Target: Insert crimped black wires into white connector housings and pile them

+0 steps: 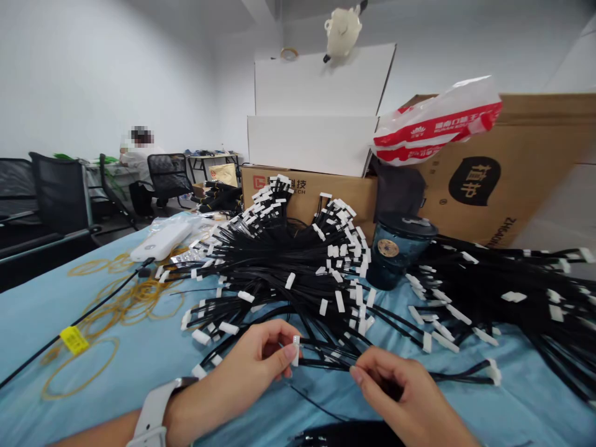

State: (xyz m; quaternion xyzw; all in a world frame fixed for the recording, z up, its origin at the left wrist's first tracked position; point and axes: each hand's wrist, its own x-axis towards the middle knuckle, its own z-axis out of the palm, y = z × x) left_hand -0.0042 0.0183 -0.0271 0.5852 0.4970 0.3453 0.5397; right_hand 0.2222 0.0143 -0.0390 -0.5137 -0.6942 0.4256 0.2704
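A small white plastic connector [295,351] is pinched upright between thumb and forefinger of the left hand [237,379]. A thin black wire [335,362] is held in the closed fingers of the right hand [400,397] — the exact pinch is partly hidden. A heaped bundle of glossy black wires [279,261], tipped with blocky white connectors, lies at 12 o'clock on a smooth blue cloth [116,385]. Thin amber rubber bands [121,298] are strewn at 10 o'clock — a dark blue glass tumbler [395,254] stands at 1 o'clock.
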